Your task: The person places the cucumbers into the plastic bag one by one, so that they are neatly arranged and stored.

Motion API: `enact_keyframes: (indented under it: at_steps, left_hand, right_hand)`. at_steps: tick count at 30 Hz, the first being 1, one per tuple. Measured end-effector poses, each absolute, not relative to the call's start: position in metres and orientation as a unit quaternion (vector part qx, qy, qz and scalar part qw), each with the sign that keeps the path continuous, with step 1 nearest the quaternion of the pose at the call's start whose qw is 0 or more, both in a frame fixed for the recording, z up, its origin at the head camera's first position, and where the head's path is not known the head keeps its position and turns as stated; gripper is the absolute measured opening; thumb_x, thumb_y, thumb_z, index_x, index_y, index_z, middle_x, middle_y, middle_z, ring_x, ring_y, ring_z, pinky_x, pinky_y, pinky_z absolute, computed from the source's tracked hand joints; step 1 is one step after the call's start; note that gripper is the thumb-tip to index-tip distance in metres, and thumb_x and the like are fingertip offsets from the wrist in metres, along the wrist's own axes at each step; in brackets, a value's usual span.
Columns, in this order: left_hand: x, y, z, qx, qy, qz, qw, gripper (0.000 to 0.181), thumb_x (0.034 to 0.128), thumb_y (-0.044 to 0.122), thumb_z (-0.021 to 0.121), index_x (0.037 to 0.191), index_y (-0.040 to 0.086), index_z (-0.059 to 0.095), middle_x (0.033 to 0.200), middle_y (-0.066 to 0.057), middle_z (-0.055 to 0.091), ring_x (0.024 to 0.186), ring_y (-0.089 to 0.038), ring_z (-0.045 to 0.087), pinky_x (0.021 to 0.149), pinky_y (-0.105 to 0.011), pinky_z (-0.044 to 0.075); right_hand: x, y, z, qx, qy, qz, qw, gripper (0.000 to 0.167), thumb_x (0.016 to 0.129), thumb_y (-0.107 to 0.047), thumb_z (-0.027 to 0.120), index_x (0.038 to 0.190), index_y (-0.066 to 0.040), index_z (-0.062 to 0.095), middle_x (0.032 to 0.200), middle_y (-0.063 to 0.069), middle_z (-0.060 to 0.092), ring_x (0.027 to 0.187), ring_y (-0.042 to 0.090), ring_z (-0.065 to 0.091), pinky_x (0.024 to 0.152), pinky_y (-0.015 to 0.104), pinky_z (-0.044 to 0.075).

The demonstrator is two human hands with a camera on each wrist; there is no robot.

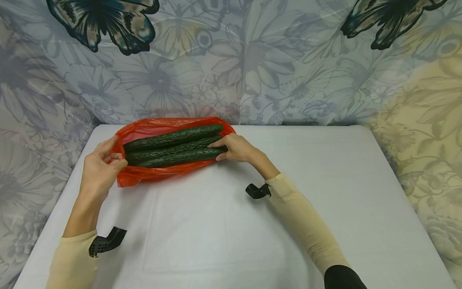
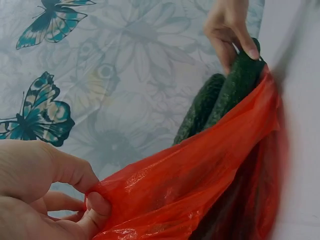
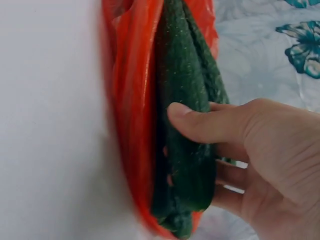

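A red plastic bag [image 1: 144, 174] lies at the back left of the white table, its mouth spread wide. Three long dark green cucumbers [image 1: 173, 136] lie side by side inside it, running left to right. At the bag's left end my left hand [image 1: 98, 170] pinches the rim between thumb and fingers; the left wrist view shows the film [image 2: 165, 185] pulled taut from there. My right hand [image 1: 239, 149] grips a cucumber [image 3: 187, 150] near its right end, thumb on top and fingers going behind it. The lower sides of the cucumbers are hidden by the bag.
A white cloth covers the table [image 1: 202, 233]. Behind it hangs a floral curtain [image 1: 252, 72] with printed butterflies, close to the table's back edge. Black wrist cameras [image 1: 108, 241] stick out from both sleeves.
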State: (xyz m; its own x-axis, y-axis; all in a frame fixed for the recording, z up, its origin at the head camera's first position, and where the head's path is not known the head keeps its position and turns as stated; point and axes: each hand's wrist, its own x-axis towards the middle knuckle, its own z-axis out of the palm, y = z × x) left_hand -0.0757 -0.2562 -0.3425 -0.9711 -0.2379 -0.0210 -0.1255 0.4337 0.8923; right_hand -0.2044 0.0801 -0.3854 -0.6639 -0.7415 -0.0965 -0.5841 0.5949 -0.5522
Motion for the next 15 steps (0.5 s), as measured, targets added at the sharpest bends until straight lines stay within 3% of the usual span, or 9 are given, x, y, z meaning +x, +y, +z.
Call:
enact_keyframes:
  at_steps: [4,6,9,15]
  left_hand:
    - [-0.074,-0.26,-0.338,0.133,-0.807,-0.573,0.059,0.07,0.0871,-0.009,0.054,0.152,0.009,0.035,0.143,-0.003,0.035,0.087,-0.006,0.048,0.063,-0.008,0.043]
    - [-0.073,-0.261,-0.337,0.141,-0.783,-0.603,0.057,0.071,0.087,-0.01,0.056,0.152,0.01,0.035,0.144,-0.003,0.034,0.085,-0.006,0.048,0.062,-0.009,0.045]
    - [-0.071,-0.262,-0.337,0.152,-0.759,-0.63,0.056,0.072,0.0862,-0.011,0.058,0.152,0.01,0.036,0.142,-0.004,0.033,0.084,-0.007,0.048,0.061,-0.009,0.046]
    - [-0.068,-0.268,-0.333,0.154,-0.749,-0.642,0.054,0.073,0.0855,-0.012,0.058,0.152,0.009,0.036,0.14,-0.003,0.033,0.084,-0.005,0.048,0.062,-0.009,0.046]
  right_hand:
    - [-0.206,0.078,-0.38,-0.38,0.878,-0.216,0.193,0.049,0.085,-0.017,0.076,0.132,-0.014,0.063,0.121,0.009,0.068,0.063,0.013,0.045,0.059,0.027,0.033]
    - [-0.207,0.077,-0.377,-0.387,0.873,-0.198,0.221,0.049,0.086,-0.015,0.075,0.134,-0.012,0.062,0.13,0.008,0.063,0.084,0.016,0.059,0.066,0.027,0.04]
    - [-0.207,0.076,-0.373,-0.389,0.866,-0.181,0.258,0.049,0.088,-0.014,0.073,0.135,-0.011,0.06,0.137,0.007,0.058,0.108,0.02,0.06,0.074,0.028,0.044]
    - [-0.205,0.069,-0.36,-0.388,0.88,-0.205,0.184,0.044,0.086,-0.01,0.074,0.129,-0.013,0.066,0.132,0.003,0.061,0.113,0.022,0.059,0.083,0.032,0.049]
